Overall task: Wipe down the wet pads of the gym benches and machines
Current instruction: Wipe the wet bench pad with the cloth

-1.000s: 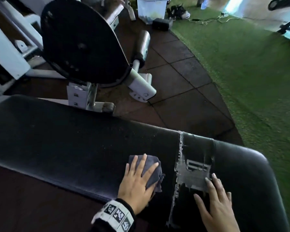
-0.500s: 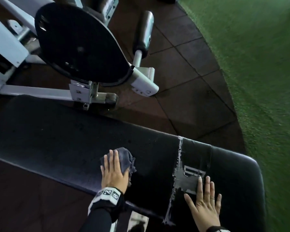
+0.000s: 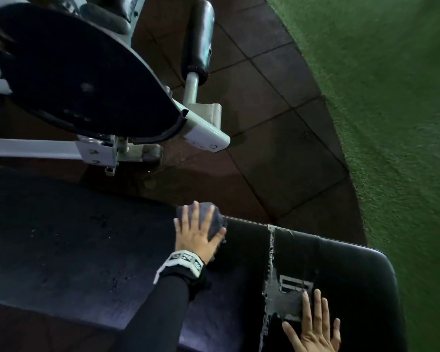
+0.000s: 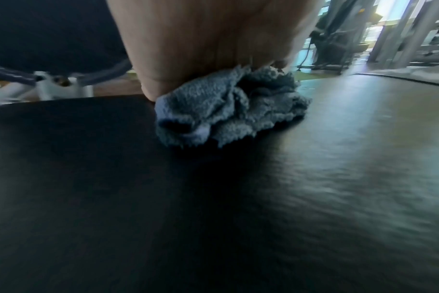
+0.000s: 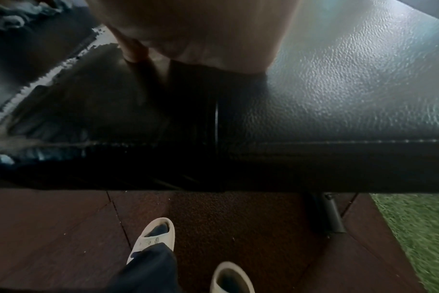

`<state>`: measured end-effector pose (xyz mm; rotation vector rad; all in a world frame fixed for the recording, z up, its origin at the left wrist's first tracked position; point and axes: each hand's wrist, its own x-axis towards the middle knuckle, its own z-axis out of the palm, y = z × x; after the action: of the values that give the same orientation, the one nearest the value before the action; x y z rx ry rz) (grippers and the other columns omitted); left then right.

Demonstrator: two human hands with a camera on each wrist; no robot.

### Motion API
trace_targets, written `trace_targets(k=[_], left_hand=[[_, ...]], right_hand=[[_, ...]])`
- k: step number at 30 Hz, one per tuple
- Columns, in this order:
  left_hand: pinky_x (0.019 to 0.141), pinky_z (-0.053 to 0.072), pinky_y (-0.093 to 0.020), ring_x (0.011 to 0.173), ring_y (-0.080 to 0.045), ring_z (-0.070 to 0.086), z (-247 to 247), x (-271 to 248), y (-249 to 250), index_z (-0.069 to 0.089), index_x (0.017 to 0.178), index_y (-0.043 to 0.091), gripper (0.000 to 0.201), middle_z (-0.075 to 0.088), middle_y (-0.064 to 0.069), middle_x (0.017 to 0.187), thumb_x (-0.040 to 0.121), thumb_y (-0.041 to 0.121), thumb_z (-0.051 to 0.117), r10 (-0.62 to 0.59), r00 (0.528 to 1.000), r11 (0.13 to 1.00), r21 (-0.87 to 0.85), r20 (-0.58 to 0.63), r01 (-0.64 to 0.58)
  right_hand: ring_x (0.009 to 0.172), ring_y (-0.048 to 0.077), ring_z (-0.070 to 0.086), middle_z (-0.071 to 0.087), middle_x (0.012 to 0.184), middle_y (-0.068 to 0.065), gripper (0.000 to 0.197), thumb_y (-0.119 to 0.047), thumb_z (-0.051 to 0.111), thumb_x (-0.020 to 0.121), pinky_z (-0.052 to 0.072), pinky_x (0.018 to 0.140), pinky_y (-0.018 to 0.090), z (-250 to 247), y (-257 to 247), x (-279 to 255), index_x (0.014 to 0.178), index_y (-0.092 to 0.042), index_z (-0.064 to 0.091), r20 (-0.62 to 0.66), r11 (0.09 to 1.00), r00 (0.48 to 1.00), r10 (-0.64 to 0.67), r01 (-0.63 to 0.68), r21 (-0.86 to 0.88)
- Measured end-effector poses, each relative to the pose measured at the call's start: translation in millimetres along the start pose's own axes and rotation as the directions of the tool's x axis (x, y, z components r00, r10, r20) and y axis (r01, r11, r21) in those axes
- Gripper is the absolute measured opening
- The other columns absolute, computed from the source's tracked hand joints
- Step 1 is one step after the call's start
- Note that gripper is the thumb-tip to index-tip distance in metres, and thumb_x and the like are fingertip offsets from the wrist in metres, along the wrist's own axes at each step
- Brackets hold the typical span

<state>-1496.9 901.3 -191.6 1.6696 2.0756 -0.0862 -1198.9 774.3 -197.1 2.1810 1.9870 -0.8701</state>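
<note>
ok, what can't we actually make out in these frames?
- Left hand fingertips: left wrist view, palm and grey cloth cover them.
- Right hand wrist: head view, cut off by the bottom edge; right wrist view shows no fingers beyond the thumb.
- Bench pad wetness: too dark.
- Taped patch print: unreadable, fingers partly over it.

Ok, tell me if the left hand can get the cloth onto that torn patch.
Probably yes. The left hand presses the cloth on the bench pad, and bare pad lies between it and the torn patch. Only the right hand, flat at the patch's near edge, covers part of it.
</note>
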Motion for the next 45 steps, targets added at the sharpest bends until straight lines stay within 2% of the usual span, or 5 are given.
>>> trace_targets(k=[12, 21, 33, 40, 45], left_hand=[[0.114, 0.017, -0.05, 0.145, -0.031, 0.01, 42, -115, -40, 0.008, 0.15, 0.042, 0.094, 0.016, -0.011, 0.158, 0.078, 0.042, 0.069, 0.004, 0.998, 1.0, -0.014, -0.068, -0.005], [0.116, -0.002, -0.052, 0.145, -0.03, -0.014, -10, -30, -46, -0.004, 0.149, 0.04, 0.067, -0.018, -0.007, 0.158, 0.096, 0.054, 0.034, -0.371, 0.928, 0.923, -0.131, -0.045, 0.362], [0.113, 0.009, -0.051, 0.142, -0.035, 0.017, 52, -87, 36, 0.019, 0.149, 0.04, 0.07, 0.018, -0.014, 0.157, 0.085, 0.059, 0.041, 0.203, 0.979, 0.975, 0.102, -0.034, -0.198], [0.116, 0.014, -0.05, 0.146, -0.029, 0.003, 50, -116, -34, 0.01, 0.15, 0.041, 0.082, 0.005, -0.009, 0.16, 0.083, 0.047, 0.057, 0.012, 0.988, 1.0, 0.016, -0.155, -0.009], [0.11, 0.017, -0.061, 0.144, -0.038, 0.012, 24, -55, -31, 0.012, 0.146, 0.04, 0.081, 0.011, -0.015, 0.158, 0.085, 0.038, 0.065, -0.171, 0.969, 0.983, -0.098, -0.178, 0.156]], right_hand=[[0.144, 0.006, -0.005, -0.004, 0.158, -0.01, 0.077, -0.073, 0.009, 0.085, -0.008, 0.114, 0.032, 0, 1, -5, 0.149, -0.032, 0.005, -0.066, 1.0, 0.997, -0.029, 0.029, -0.001], [0.144, 0.007, -0.003, -0.001, 0.158, -0.008, 0.077, -0.074, 0.009, 0.085, -0.007, 0.114, 0.035, 3, 3, -8, 0.149, -0.032, 0.005, -0.05, 1.0, 0.998, -0.024, 0.024, 0.0], [0.144, 0.008, -0.004, -0.003, 0.158, -0.007, 0.077, -0.073, 0.01, 0.085, -0.009, 0.114, 0.032, -9, -3, -8, 0.15, -0.031, 0.006, 0.064, 1.0, 0.998, 0.017, -0.018, 0.02], [0.144, 0.008, -0.006, -0.002, 0.158, -0.003, 0.08, -0.072, 0.011, 0.086, -0.013, 0.113, 0.029, -19, -6, -9, 0.149, -0.023, 0.014, 0.22, 0.998, 0.974, 0.055, -0.05, -0.026], [0.112, 0.0, -0.056, -0.06, 0.124, -0.016, 0.095, -0.078, -0.007, 0.054, -0.043, 0.088, 0.028, -34, -15, -6, 0.134, -0.032, -0.032, 0.309, 0.992, 0.944, 0.113, -0.088, -0.093]])
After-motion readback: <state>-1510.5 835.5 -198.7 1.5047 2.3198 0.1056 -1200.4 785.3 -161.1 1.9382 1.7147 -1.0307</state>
